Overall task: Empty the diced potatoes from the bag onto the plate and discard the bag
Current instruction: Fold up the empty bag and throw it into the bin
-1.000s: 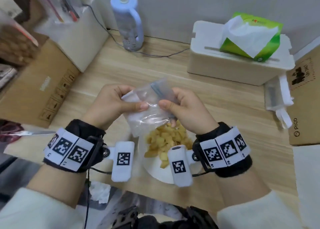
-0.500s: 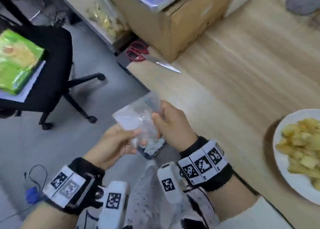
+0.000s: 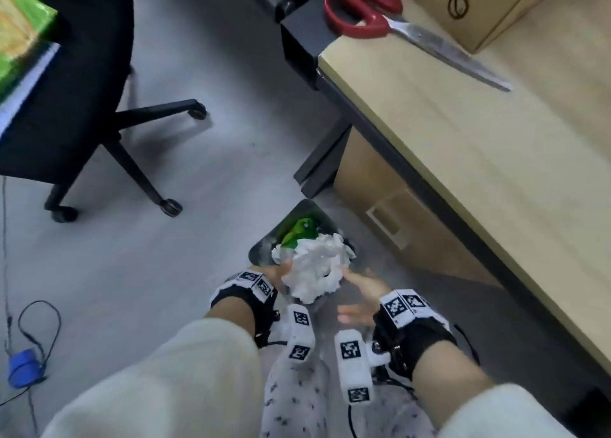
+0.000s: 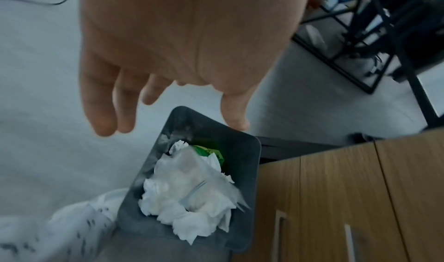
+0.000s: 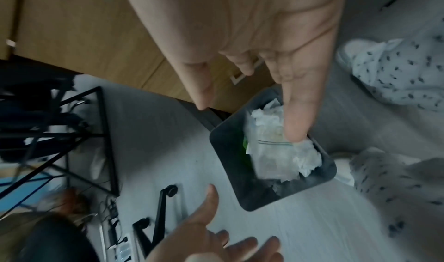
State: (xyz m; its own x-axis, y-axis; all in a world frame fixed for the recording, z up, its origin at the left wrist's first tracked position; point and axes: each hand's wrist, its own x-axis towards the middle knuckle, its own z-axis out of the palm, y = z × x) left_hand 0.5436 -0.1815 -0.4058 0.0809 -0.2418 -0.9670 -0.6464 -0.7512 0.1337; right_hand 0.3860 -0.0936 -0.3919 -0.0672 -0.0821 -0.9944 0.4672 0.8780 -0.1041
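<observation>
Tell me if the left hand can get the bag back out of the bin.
Probably yes: the left hand hangs open over the bin, and the bag lies on top of the tissues, uncovered.

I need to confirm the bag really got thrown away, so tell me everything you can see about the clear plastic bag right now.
The clear plastic bag is a thin see-through zip bag with a dark seal line near one edge. It looks empty and flattened, and sits over the crumpled white tissues in the dark grey bin on the floor beside the desk cabinet. Whether it has settled or is falling is blurred. Neither the left hand nor the right hand grips it; both hover above, fingers spread.
</observation>
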